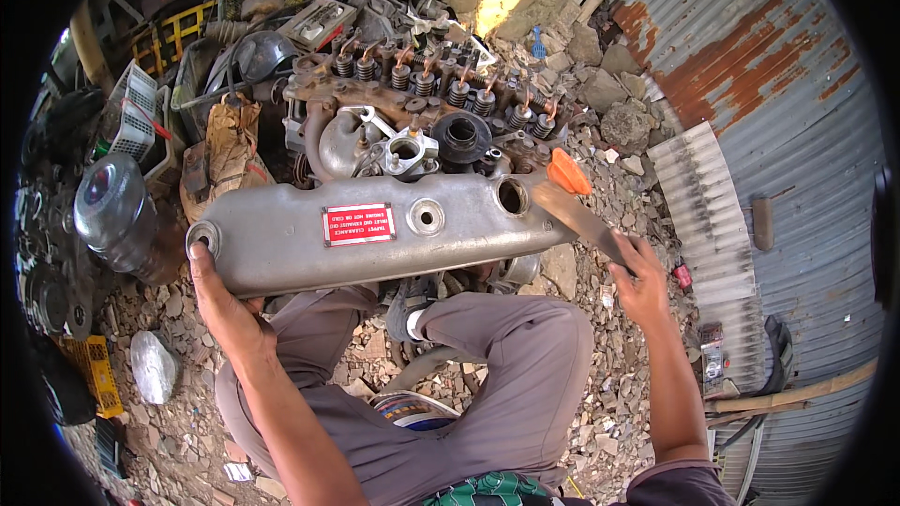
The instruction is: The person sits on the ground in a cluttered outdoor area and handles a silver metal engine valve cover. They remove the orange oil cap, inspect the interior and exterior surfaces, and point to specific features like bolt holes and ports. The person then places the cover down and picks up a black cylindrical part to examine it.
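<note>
A grey metal valve cover (375,225) with a red label spans the middle, above my lap. My left hand (225,305) grips its left end, thumb over the rim of the round hole there. My right hand (637,281) holds a flat, brownish blade-like tool (592,230), whose blurred tip is at the cover's right end; whether it touches cannot be seen. An orange plastic object (567,171) lies just beyond that tip. Behind the cover is an engine assembly (408,111) with a row of valve springs.
Crates (138,111), a large clear bottle (117,201) and cluttered parts lie left. Stone rubble (605,89) covers the ground. Rusty corrugated sheeting (778,94) lines the right, with poles at the lower right. My bent legs (497,337) are below the cover.
</note>
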Demonstrator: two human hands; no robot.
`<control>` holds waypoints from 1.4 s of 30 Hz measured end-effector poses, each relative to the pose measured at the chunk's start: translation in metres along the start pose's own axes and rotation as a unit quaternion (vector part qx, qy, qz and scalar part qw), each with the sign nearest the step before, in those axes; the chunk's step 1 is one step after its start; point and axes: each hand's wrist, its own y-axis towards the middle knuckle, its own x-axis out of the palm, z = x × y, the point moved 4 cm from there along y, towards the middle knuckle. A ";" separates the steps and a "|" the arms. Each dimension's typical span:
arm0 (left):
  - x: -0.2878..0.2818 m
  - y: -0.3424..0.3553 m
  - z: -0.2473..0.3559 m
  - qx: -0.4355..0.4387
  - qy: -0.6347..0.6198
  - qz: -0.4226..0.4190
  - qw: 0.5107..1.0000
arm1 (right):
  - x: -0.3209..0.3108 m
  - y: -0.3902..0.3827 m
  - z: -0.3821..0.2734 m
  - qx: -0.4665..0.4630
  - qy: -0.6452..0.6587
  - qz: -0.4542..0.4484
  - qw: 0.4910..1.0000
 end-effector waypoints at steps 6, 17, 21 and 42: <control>0.003 -0.001 -0.002 0.000 -0.022 0.038 0.999 | -0.007 -0.005 0.002 0.034 0.005 -0.024 0.999; 0.001 0.000 -0.002 0.005 -0.019 0.007 1.000 | 0.012 0.018 -0.056 0.022 0.035 -0.016 0.999; 0.006 -0.004 0.001 0.002 -0.018 0.010 1.000 | -0.010 -0.026 -0.025 0.051 0.000 -0.022 0.998; 0.010 -0.004 0.002 -0.006 -0.001 -0.001 1.000 | 0.014 0.058 -0.099 0.105 0.143 -0.074 0.981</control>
